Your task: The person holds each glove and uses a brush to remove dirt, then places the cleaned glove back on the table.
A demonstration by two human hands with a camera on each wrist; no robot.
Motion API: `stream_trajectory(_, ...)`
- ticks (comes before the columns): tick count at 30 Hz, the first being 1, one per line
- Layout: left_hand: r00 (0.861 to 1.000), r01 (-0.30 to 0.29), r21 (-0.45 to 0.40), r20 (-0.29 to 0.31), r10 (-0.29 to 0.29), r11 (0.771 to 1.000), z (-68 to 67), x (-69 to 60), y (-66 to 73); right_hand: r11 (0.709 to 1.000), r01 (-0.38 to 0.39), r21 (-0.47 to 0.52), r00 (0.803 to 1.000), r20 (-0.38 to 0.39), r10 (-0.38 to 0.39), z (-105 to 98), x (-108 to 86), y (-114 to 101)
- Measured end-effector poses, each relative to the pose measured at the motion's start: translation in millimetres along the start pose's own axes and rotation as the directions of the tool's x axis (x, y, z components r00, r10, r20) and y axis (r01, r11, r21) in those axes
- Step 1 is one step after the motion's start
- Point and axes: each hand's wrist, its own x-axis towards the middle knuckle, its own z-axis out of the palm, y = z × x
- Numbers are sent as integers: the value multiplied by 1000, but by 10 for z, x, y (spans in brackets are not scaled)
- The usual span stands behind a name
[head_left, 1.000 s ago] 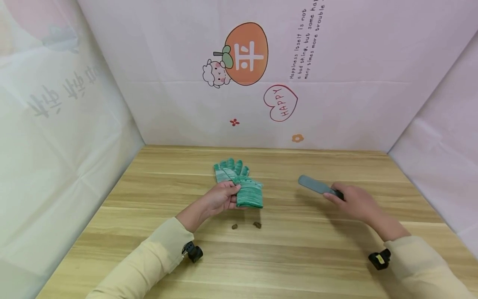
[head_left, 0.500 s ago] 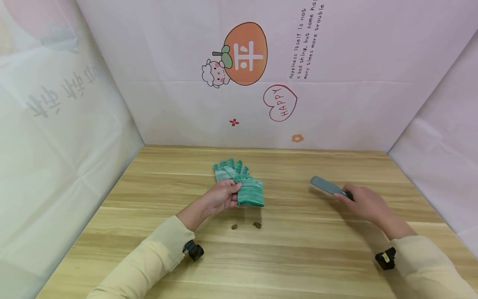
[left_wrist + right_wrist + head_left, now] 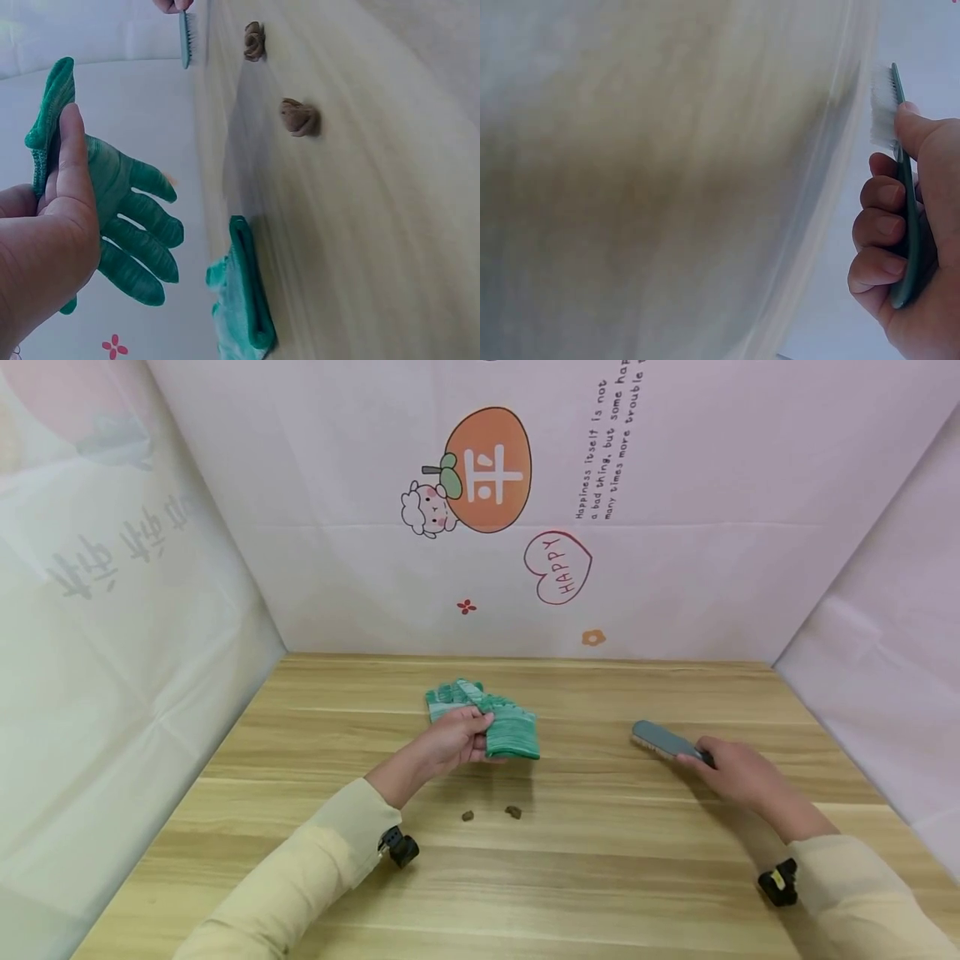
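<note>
My left hand [image 3: 448, 745] pinches a green and white knit glove [image 3: 513, 732] by its cuff, thumb on top. In the left wrist view the glove's fingers [image 3: 142, 236] dangle above the table. Behind it a second green glove [image 3: 244, 292] lies on the wood, partly hidden by the hand in the head view. My right hand [image 3: 738, 774] grips the dark handle of a brush [image 3: 663, 740], holding it above the table at the right. White bristles [image 3: 885, 109] line one side of the brush. Two small brown lumps [image 3: 513, 812] lie on the table in front of the left hand.
The wood-grain table [image 3: 585, 885] meets a white printed sheet [image 3: 675, 585] at its back edge. More white sheeting [image 3: 150, 652] hangs along the left and right sides. A small black camera [image 3: 401, 847] is strapped to each wrist.
My left hand has lifted the glove slightly and moved it a little to the right. My right hand has shifted right with the brush and tilted it, so its bristles now show.
</note>
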Motion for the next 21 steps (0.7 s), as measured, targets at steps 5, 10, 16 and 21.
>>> stream_trajectory(5,1000,-26,40,-9,26,999,43,58,75,1000,-2,-8,1000,6,2,42,-3,41)
stream_trajectory(10,999,7,69,-51,-4,998,96,164,147,1000,-5,-7,1000,16,5,68,-7,60)
stream_trajectory(16,1000,6,40,-25,-5,999,151,283,202,1000,-26,16,998,61,25,62,-20,32)
stream_trajectory(21,1000,17,46,-17,-17,999,195,358,211,999,-32,17,995,93,30,54,-24,25)
